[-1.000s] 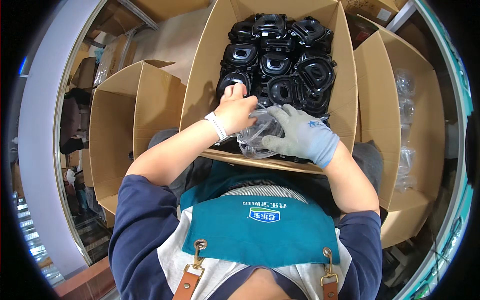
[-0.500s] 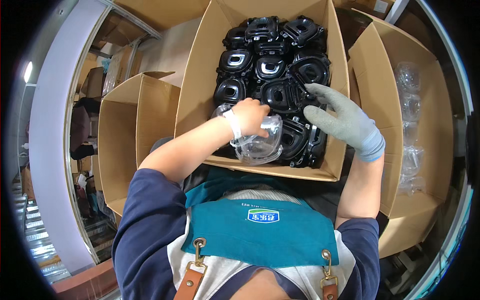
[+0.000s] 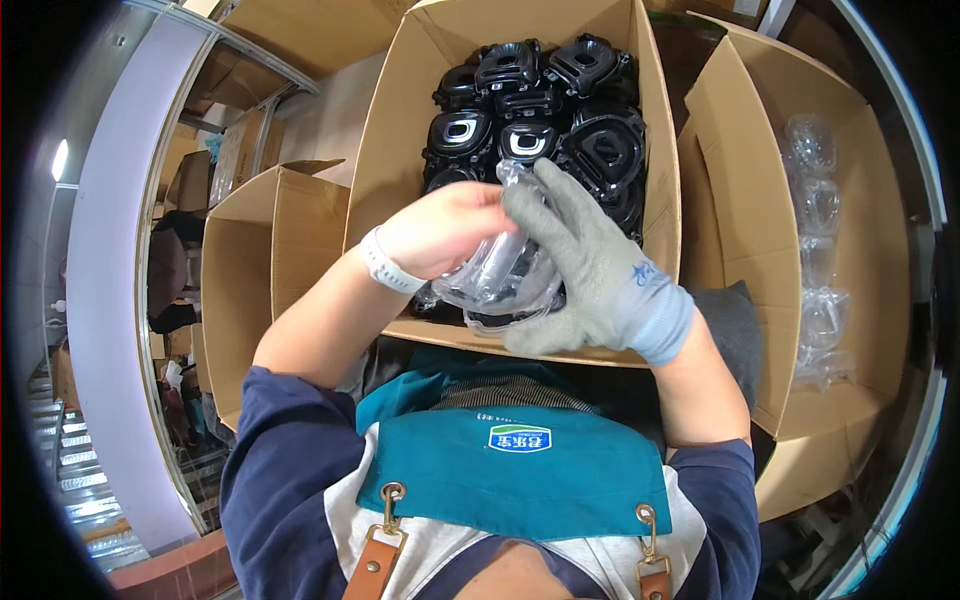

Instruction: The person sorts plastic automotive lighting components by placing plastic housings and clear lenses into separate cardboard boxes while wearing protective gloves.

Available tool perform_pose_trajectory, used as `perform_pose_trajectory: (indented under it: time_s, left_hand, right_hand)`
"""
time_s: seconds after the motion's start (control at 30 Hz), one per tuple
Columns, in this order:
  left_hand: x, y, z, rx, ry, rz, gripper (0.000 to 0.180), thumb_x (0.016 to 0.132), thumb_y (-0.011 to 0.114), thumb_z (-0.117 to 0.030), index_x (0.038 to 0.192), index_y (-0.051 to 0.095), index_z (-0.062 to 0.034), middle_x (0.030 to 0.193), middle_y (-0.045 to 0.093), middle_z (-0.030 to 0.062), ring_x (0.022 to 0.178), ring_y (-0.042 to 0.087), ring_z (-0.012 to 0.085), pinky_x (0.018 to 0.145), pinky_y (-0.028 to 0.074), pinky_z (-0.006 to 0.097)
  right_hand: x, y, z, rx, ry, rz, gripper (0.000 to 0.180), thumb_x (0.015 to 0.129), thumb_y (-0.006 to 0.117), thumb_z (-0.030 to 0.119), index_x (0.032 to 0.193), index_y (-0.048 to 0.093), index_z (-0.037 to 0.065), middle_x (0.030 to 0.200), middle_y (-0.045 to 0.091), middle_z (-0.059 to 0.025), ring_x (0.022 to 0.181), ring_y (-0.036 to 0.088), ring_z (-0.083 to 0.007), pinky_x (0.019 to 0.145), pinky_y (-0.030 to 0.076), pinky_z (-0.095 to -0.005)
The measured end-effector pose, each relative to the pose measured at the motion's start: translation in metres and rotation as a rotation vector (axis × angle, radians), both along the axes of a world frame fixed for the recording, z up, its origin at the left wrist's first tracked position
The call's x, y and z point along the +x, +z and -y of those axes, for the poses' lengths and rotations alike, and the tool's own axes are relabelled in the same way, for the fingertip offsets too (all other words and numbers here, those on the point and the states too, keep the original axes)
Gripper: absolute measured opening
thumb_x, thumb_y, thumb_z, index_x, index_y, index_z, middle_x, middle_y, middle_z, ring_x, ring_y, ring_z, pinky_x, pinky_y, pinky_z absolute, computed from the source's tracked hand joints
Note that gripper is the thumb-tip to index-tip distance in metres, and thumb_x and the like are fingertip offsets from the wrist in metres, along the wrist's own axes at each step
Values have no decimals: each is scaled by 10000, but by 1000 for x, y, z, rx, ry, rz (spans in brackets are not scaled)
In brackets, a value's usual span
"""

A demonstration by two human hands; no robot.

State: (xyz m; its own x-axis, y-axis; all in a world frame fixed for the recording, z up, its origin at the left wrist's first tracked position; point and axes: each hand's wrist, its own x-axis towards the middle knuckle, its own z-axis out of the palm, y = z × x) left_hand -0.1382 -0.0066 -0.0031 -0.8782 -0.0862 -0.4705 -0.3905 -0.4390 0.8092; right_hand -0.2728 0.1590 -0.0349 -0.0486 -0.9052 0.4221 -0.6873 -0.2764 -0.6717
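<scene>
Left hand: bare left hand (image 3: 450,228), pale wristband at the wrist, fingers closed around the upper left part of the clear plastic piece (image 3: 500,280).
Right hand: right hand (image 3: 575,265) in a grey knit glove with a blue cuff, fingers spread flat against the right side and top of the same piece, gripping it.
Clear plastic piece: transparent moulded part, held between both hands above the near edge of the middle carton (image 3: 410,130), in front of the chest.
Middle carton: open cardboard box, filled with black moulded parts (image 3: 520,110) stacked in rows; they lie just beyond the hands.
Right carton: open box (image 3: 740,180) beside the middle one, holding a column of clear plastic parts (image 3: 815,220) along its inner wall.
Left carton: open box (image 3: 240,270), contents not visible.
Clothing: teal apron (image 3: 510,480) with brown leather straps over dark blue sleeves.
</scene>
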Motion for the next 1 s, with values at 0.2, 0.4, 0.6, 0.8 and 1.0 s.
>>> perform_pose_trajectory:
  time_s: [0.2,0.4,0.6,0.8,1.0]
  left_hand:
    - [-54,31,12,580,-47,-479,761,949,382,-585,1365,373,52,1359,451,307,1290,445,415,1027,439,500]
    - [-156,-105,65,-1047,91,221,690,801,662,-436,1201,549,115,1189,614,264,1093,616,353,965,463,357]
    - [-166,-209,71,-1161,77,472,573,744,733,-409,1103,649,30,1143,640,244,1094,612,359,945,476,375]
    - [-136,-152,51,-1430,425,-42,201,772,632,-89,958,671,-25,949,675,170,906,651,311,842,512,370]
    - [-72,24,15,-815,551,-654,328,816,473,80,1117,573,-5,925,644,66,866,613,133,809,510,263]
  right_hand:
    - [-21,12,1,-515,-90,601,1108,590,898,249,1460,236,63,1363,425,-180,1224,486,-343,1016,423,-431]
    - [-57,27,-18,-467,-300,1303,666,919,503,564,1450,342,195,1305,491,-81,1201,500,-251,945,459,-561]
    - [-71,12,-20,-534,84,1710,632,935,489,544,1458,330,227,1341,470,-76,1212,494,-283,929,444,-636]
    - [-84,12,-26,-647,-219,1462,591,948,515,470,1435,348,180,1298,489,-80,1183,518,-246,925,494,-552]
    - [-62,20,-17,-373,35,1647,651,939,444,560,1438,346,154,1330,465,-163,1168,550,-358,868,504,-623]
